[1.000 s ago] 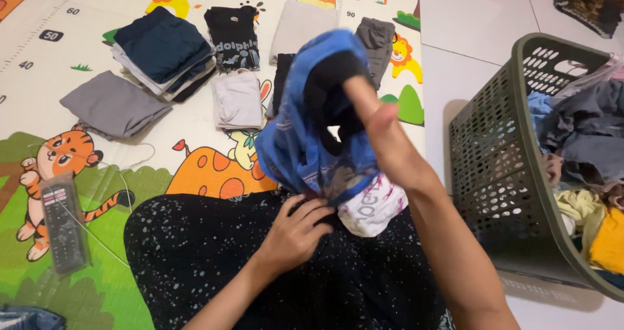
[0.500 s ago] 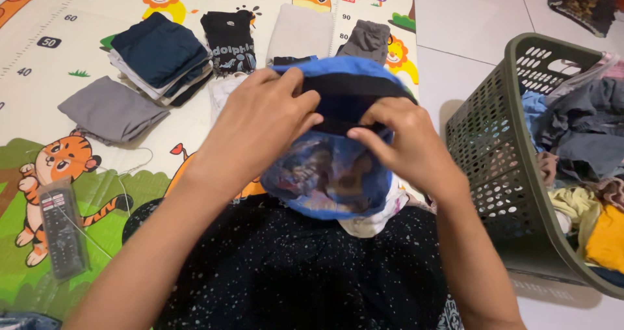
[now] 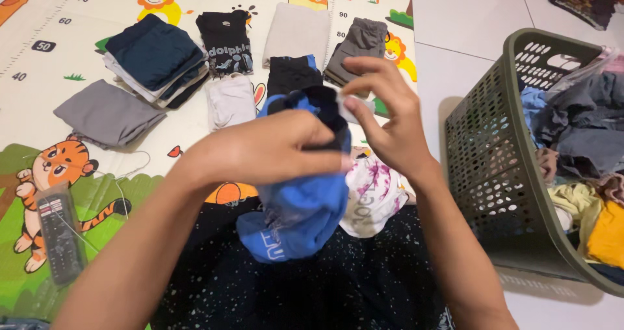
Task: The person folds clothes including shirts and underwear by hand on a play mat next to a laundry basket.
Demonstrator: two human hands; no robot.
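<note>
The left hand (image 3: pixel 260 151) is closed around the bunched upper part of a small blue garment with a black waistband (image 3: pixel 302 200), fingers wrapped across the front and thumb behind; the right hand (image 3: pixel 383 118) pinches the waistband edge near the top between thumb and fingertips, its other fingers spread loosely. In the head view the garment hangs above the lap, over a black speckled cloth (image 3: pixel 312 284), with its lower end drooping free and a white patterned garment (image 3: pixel 374 197) just beside it on the right. Folded clothes lie in rows on the animal-print play mat (image 3: pixel 39 109) beyond the hands: a navy stack (image 3: pixel 156 53), a grey piece (image 3: pixel 107 112), a black printed shirt (image 3: pixel 224 40). A green laundry basket (image 3: pixel 494 148), tilted and full of unfolded clothes, stands on the tiled floor to the right. A remote control in a clear sleeve (image 3: pixel 58 232) lies on the mat at left. For a clean fold, the waistband should be drawn flat and level and the bunched cloth released gradually.
</note>
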